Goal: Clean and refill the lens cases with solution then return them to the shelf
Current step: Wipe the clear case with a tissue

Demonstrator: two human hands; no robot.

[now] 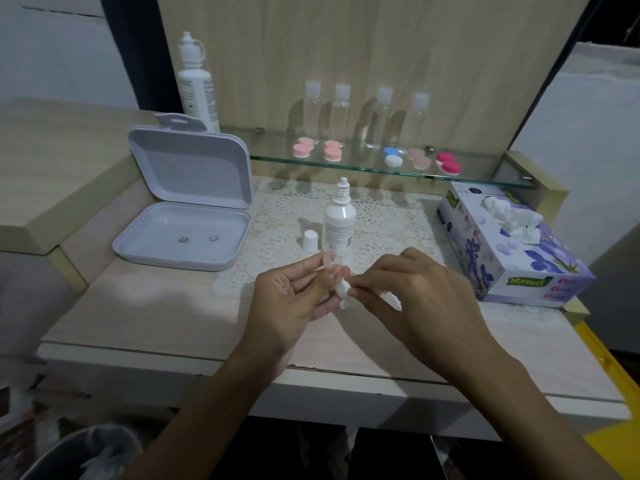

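Hands met over the front of the table (pixel 145 327), above the lace mat (pixel 381 216). The left hand (pixel 294 299) held a small pale lens case (pixel 329 263) pinched between thumb and fingertips, fingers curled narrowly around it; the case was mostly hidden, so its open or closed state could not be told. The right hand (pixel 412 289) pinched a wad of white tissue (pixel 344 289) between thumb and forefinger, pressed against the left hand's fingers just below the case. Just behind the hands stood a small solution bottle (pixel 339 223), upright and uncapped, with its white cap (pixel 310 240) standing beside it to the left. An open grey box (pixel 187 216) lay at the left with two small round lenses (pixel 197 239) in its tray. On the glass shelf (pixel 485 180) sat five more lens cases (pixel 374 157), pink, blue-and-white, beige and red, before four clear bottles (pixel 363 116). A tissue box (pixel 512 247) lay at the right, and a tall white bottle (pixel 197 84) stood behind the grey box.
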